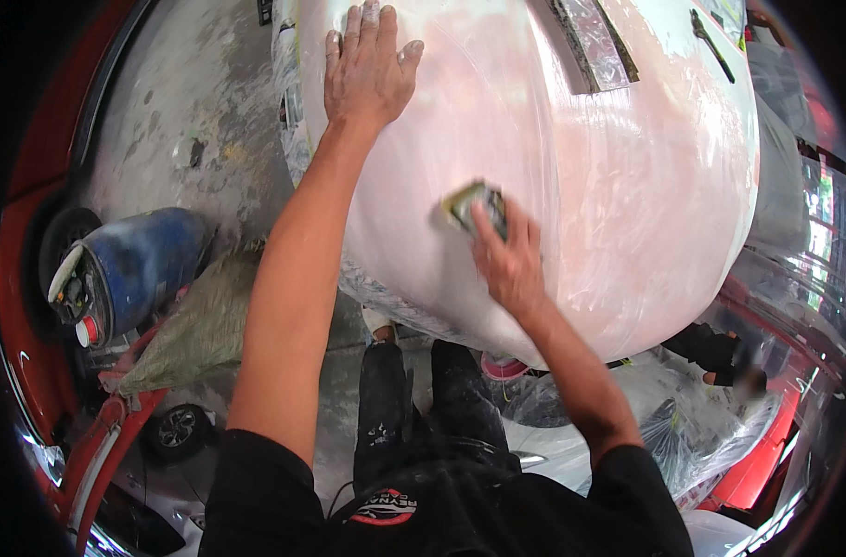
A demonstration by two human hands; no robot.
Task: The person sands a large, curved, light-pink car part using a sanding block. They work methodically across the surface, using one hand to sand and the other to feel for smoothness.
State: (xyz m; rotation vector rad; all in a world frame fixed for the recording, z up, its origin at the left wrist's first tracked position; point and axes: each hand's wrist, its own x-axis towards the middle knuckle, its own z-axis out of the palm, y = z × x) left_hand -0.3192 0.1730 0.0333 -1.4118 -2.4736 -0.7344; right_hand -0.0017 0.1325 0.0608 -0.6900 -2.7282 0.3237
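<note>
A broad, smooth car hood, coated in patchy pink and white, spreads out in front of me. My left hand lies flat on its far left part with the fingers apart, holding nothing. Nearer the middle, my right hand grips a small sanding block with a dark, yellowish edge. The block rests against the hood and is slightly blurred. White dust marks the fingers of my left hand.
On the hood's far part lie a long dark-edged strip and a slim dark tool. A blue barrel on its side and a greenish sack are at left. Plastic sheeting and another person's dark sleeve are at lower right.
</note>
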